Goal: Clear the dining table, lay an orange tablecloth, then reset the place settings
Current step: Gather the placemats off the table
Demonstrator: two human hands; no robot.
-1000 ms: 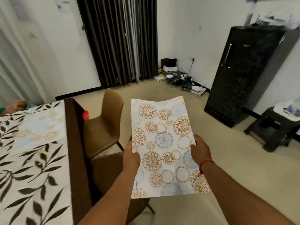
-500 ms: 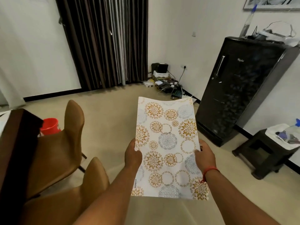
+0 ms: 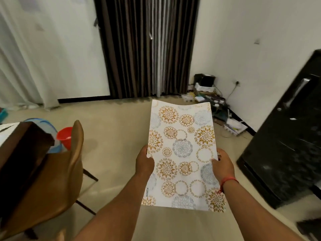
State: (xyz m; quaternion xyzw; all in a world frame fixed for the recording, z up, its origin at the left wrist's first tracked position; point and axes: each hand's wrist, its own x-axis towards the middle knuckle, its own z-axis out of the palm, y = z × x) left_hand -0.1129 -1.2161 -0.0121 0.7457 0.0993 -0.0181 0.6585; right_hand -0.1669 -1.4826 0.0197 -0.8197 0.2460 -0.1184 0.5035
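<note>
A white placemat (image 3: pixel 182 153) printed with gold and grey flower circles is held out flat in front of me, above the floor. My left hand (image 3: pixel 145 161) grips its left edge and my right hand (image 3: pixel 221 165), with a red thread at the wrist, grips its right edge. The dark wooden corner of the dining table (image 3: pixel 22 146) shows at the far left, with a sliver of its patterned cover at the frame's edge.
A tan chair (image 3: pixel 57 174) stands beside the table, with a red bucket (image 3: pixel 65 137) behind it. A black fridge (image 3: pixel 291 141) stands at the right. Cables and boxes (image 3: pixel 208 100) clutter the corner by the dark curtains (image 3: pixel 147 47). Beige floor lies ahead.
My view has turned away from the table and swung about the room; the table has slid to the far left. Both hands keep the same hold on the placemat.
</note>
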